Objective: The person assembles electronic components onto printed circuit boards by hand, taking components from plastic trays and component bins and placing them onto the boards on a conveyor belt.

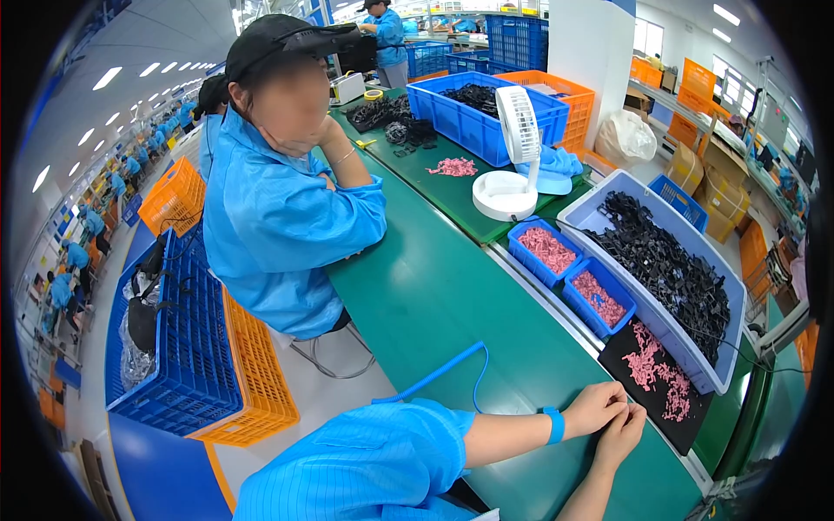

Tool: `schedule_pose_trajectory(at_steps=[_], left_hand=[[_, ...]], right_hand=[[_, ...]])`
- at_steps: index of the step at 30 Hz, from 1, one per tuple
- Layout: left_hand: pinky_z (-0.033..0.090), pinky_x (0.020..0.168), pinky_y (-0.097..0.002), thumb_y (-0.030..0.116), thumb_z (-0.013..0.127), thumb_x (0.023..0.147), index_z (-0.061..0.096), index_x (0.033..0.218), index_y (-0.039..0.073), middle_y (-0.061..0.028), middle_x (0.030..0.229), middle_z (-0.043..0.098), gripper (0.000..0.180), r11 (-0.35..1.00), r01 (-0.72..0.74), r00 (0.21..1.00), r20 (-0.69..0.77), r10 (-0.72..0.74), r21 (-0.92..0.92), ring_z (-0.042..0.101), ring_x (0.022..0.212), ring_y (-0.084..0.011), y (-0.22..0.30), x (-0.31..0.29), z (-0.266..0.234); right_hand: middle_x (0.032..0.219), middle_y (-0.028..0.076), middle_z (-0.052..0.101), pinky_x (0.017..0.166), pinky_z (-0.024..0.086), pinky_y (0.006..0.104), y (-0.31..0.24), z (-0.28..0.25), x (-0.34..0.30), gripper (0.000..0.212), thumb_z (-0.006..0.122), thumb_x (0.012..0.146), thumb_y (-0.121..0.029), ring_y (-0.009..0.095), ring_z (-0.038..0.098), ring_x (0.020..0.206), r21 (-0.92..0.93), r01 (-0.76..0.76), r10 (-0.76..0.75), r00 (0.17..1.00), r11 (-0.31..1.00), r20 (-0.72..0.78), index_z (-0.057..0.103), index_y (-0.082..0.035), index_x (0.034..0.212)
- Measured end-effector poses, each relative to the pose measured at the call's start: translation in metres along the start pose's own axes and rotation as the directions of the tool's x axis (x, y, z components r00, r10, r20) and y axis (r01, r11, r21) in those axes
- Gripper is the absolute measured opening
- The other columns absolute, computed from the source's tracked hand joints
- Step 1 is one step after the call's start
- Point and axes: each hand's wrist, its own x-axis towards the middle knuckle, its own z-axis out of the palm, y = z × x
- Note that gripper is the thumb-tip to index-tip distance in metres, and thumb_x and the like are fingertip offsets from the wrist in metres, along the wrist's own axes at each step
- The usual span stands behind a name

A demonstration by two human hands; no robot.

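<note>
My left hand [598,408], with a blue band [554,425] round its wrist, meets my right hand [620,437] over the near right part of the green work surface [521,373]. The fingers of both are closed, tips pinched together. Whatever they hold is too small and hidden to make out. Just beyond them lies a black mat [627,354] with small pink parts [673,391] scattered on it. Two small blue bins, one nearer [621,323] and one farther [556,276], contain more pink parts. Beside these stands a large grey-blue tub [734,347] heaped with black parts [669,269].
A white fan [506,195] stands across the bench near a blue crate [512,149] of black parts. At the left, a person in blue [287,208] leans on the work surface. Blue [195,365] and orange crates [256,373] stand on the floor. A blue coiled cord [434,373] crosses the bench edge.
</note>
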Motion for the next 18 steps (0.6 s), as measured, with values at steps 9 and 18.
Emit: schedule_pose_trajectory(at_steps=[9,18], left_hand=[[0.049,0.064,-0.0298,0.008,0.061,0.085,0.058,0.083,-0.001,-0.0099,0.077,0.063,0.010,1.000,-0.003,1.000,-0.001,0.003,0.000,0.059,0.070,-0.0149,-0.0044,-0.0001,0.0011],[0.049,0.064,-0.0295,0.008,0.060,0.086,0.058,0.083,-0.001,-0.0092,0.077,0.063,0.009,1.000,0.006,1.000,0.005,-0.006,0.019,0.059,0.070,-0.0145,-0.0034,0.0024,-0.0014]], right_hand=[[0.079,0.015,0.054,0.065,0.043,0.0379,0.0014,-0.0004,-0.0007,0.010,0.051,0.090,-0.007,0.028,0.053,0.072,-0.027,0.022,-0.022,1.000,0.999,0.001,0.050,0.002,0.086],[0.079,0.015,0.054,0.065,0.043,0.0370,-0.0025,0.0007,0.0002,0.011,0.053,0.090,-0.008,0.027,0.053,0.071,-0.021,0.023,-0.023,1.000,1.000,-0.003,0.051,0.002,0.085]])
